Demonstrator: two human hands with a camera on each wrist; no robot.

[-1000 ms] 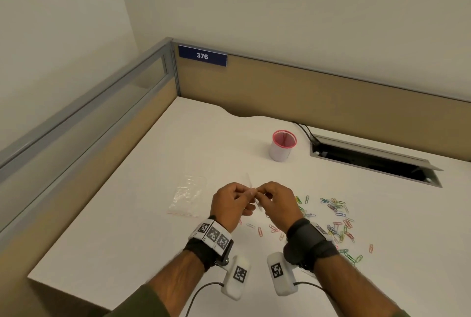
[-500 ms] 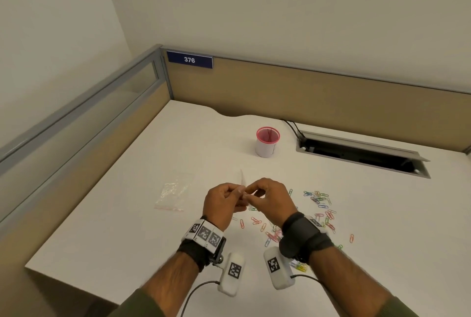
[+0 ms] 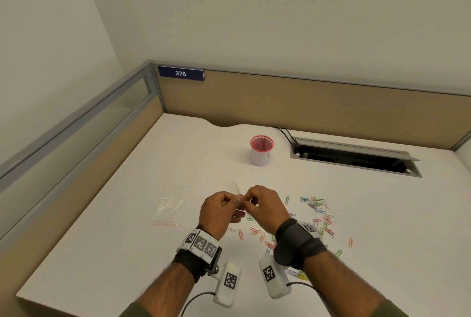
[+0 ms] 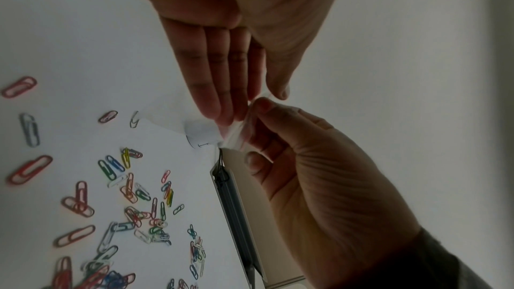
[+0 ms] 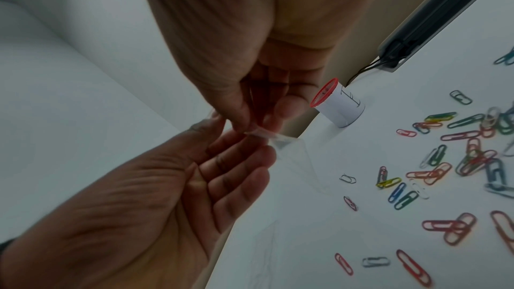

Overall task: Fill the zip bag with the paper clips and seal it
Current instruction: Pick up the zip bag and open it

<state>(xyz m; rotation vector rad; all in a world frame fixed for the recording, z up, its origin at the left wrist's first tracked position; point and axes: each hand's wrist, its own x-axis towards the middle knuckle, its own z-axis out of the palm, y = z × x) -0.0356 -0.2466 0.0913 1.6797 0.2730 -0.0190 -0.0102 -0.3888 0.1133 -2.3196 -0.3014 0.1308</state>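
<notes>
A small clear zip bag is held above the white table between both hands. My left hand pinches one side of its top edge with thumb and fingers. My right hand pinches the other side, fingertips almost touching the left's. One corner of the bag pokes up behind the hands, and its body hangs below them. Several coloured paper clips lie scattered on the table to the right of and under my right hand, also in the left wrist view and the right wrist view.
A flat pile of clear bags lies left of the hands. A white cup with a red rim stands farther back. An open cable slot is at the back right. Partition walls close the back and left.
Both hands stay together on the bag with only small finger movements. The head view has drifted, so the desk sits lower in the picture.
</notes>
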